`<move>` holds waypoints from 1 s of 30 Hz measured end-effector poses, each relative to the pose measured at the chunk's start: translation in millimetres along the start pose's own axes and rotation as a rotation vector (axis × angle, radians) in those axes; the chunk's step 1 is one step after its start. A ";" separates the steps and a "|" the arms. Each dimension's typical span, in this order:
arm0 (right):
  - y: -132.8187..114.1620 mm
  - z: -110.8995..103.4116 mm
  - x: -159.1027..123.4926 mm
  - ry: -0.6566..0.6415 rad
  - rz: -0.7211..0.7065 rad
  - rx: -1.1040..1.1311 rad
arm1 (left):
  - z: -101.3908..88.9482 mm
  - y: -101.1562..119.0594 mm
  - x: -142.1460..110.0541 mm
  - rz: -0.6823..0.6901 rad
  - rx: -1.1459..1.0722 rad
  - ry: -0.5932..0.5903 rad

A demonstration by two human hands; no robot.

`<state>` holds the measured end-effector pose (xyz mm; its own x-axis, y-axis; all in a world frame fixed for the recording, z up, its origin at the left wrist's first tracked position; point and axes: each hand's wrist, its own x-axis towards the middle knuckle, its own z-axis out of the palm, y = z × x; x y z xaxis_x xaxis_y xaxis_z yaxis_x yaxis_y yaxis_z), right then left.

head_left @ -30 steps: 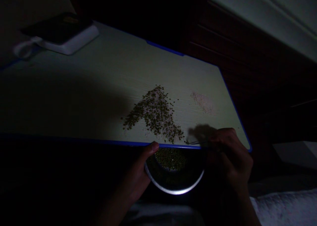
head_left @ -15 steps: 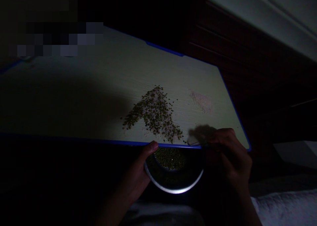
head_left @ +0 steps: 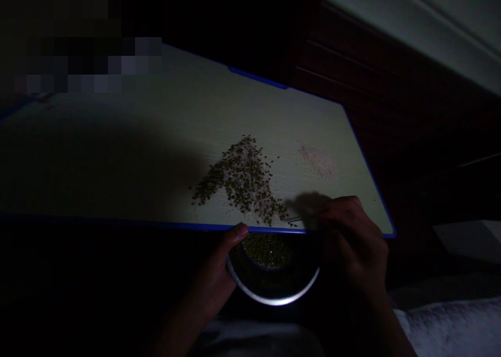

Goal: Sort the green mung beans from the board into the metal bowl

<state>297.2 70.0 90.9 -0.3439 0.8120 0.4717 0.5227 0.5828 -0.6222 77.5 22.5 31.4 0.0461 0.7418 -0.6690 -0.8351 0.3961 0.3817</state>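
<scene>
My left hand (head_left: 225, 263) grips the side of a metal bowl (head_left: 274, 300), its thumb resting on the board's blue front edge. Inside the bowl, under that edge, lie green mung beans (head_left: 268, 250). My right hand (head_left: 358, 237) is closed on a thin metal tool (head_left: 296, 219), whose kind I cannot make out in the dim light. The tool's tip is at the right lower end of a spread of green beans mixed with pale grains (head_left: 245, 177) on the board.
The pale board (head_left: 195, 101) with a blue rim fills the middle. A small heap of pale grains (head_left: 319, 161) lies on its right part. Dark wood panelling (head_left: 344, 70) stands behind, and a white quilted cloth (head_left: 454, 328) is at lower right. The upper left is pixelated.
My right hand has moved a little left, bringing the tool's tip to the edge of the bean spread. My left hand and the bowl are nearly still.
</scene>
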 end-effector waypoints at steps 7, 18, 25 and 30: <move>4.8 0.4 8.3 -0.032 -0.071 0.028 | 2.6 1.0 -2.1 -0.009 -0.001 0.013; 6.2 -5.3 -2.7 0.011 0.010 0.013 | -1.1 -0.2 -0.6 0.010 -0.012 -0.019; 7.0 -7.0 -4.5 0.015 0.025 0.010 | -4.5 -2.8 1.3 0.006 -0.004 -0.015; 6.6 -8.2 -5.6 0.010 0.025 0.019 | -0.9 -1.4 -1.3 0.001 0.017 0.015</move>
<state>309.0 69.0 89.2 -0.3233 0.8260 0.4616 0.5162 0.5628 -0.6456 78.1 20.5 31.3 0.0365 0.7341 -0.6781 -0.8257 0.4044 0.3933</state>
